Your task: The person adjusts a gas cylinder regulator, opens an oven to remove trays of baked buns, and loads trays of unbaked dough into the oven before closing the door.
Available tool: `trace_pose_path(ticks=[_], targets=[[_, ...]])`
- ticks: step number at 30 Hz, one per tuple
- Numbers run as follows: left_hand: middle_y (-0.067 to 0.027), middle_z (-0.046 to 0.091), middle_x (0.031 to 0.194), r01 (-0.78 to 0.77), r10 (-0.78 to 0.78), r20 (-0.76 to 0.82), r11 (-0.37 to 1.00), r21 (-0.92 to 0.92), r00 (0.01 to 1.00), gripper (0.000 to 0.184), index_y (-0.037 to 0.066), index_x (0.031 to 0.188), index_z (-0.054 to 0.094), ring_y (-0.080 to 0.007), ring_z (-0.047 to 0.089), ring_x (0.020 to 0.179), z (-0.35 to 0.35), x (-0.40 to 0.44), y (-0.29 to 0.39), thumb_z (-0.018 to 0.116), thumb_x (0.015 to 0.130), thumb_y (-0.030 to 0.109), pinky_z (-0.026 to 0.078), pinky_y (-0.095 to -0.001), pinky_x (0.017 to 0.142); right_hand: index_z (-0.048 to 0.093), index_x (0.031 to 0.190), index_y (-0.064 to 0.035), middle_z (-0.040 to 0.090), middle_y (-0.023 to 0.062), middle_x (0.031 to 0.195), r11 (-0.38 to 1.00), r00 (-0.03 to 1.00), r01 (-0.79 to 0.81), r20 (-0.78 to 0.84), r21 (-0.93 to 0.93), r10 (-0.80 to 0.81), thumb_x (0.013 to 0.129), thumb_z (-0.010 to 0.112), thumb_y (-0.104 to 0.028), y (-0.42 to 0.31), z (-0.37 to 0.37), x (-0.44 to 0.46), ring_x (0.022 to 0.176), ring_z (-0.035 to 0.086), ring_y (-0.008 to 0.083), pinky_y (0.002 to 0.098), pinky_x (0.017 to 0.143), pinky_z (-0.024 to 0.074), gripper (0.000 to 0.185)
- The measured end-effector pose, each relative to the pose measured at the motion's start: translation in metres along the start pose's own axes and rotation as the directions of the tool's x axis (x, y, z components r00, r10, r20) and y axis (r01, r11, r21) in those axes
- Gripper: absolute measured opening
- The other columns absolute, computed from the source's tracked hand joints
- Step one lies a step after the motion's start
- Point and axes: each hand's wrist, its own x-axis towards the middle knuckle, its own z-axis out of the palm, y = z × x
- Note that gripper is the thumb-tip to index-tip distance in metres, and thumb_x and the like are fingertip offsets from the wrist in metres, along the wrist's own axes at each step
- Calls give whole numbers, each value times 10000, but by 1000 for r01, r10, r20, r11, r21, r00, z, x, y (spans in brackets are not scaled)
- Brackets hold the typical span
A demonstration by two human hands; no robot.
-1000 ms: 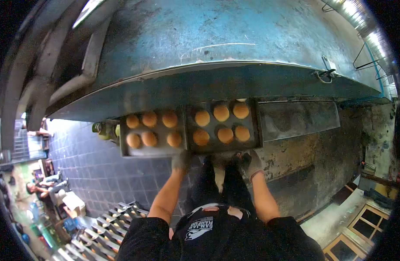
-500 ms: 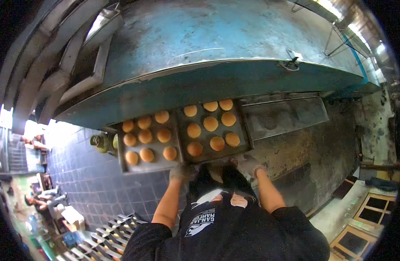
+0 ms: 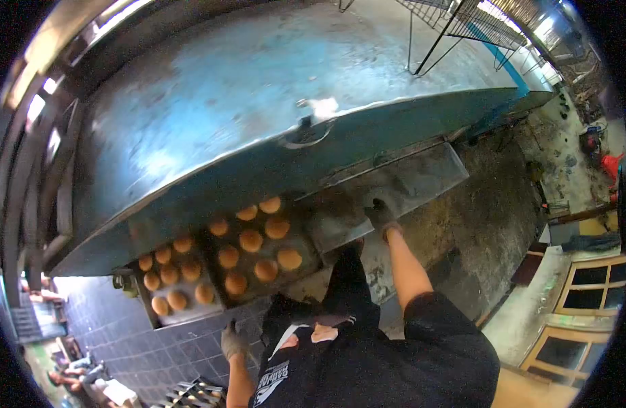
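Both my hands wear dark work gloves. My left hand [image 3: 234, 342] is low, just in front of the left baking tray [image 3: 191, 315], apart from it and holding nothing, with fingers stretched out. My right hand [image 3: 381, 217] reaches forward over the bare metal ledge [image 3: 421, 185] to the right of the trays, its fingers apart; I cannot tell whether it touches the metal. Several round golden-brown buns [image 3: 168, 275] lie in rows on the left tray. The right baking tray [image 3: 305, 253] beside it bears several more buns [image 3: 251, 240]. Both trays sit under the oven's front edge.
A large blue metal oven [image 3: 258, 75] spans the far side, with a handle [image 3: 307, 139] on its front. Wire racks [image 3: 462, 24] stand on top. A gas cylinder [image 3: 124, 283] is beyond the left tray. Wooden window frames [image 3: 588, 292] are at right; people are far left.
My view has swung right, so the trays appear further left and lower. My hands have left the front of the right tray; the right hand has moved forward over the ledge.
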Motion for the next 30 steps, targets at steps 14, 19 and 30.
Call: trace_pose_path(ticks=[14, 19, 30], targets=[[-252, 784, 1526, 559, -520, 314, 828, -41, 795, 613, 238, 1612, 756, -462, 729, 1446, 179, -239, 261, 721, 1030, 428, 587, -544, 1195, 544, 1781, -119, 546, 181, 1839, 885, 983, 183, 51, -427, -178, 1222, 605, -372, 6, -101, 383, 1643, 565, 415, 501, 1324, 501, 616], [-242, 803, 1495, 612, -565, 302, 787, -82, 768, 629, 208, 1571, 784, -450, 754, 1410, 203, -281, 289, 775, 992, 454, 603, -531, 1178, 585, 1749, -119, 566, 180, 1824, 862, 979, 202, 80, -465, -186, 1227, 589, -372, 30, -109, 377, 1626, 588, 409, 515, 1308, 516, 581], [-236, 804, 1513, 593, -560, 196, 747, -299, 805, 665, 118, 1573, 769, -448, 745, 1432, 264, -354, 310, 760, 977, 412, 580, -499, 1202, 677, 1680, -118, 609, 179, 1792, 818, 962, 218, 260, -533, -87, 1237, 556, -374, 200, -134, 185, 1588, 638, 394, 545, 1272, 547, 526]])
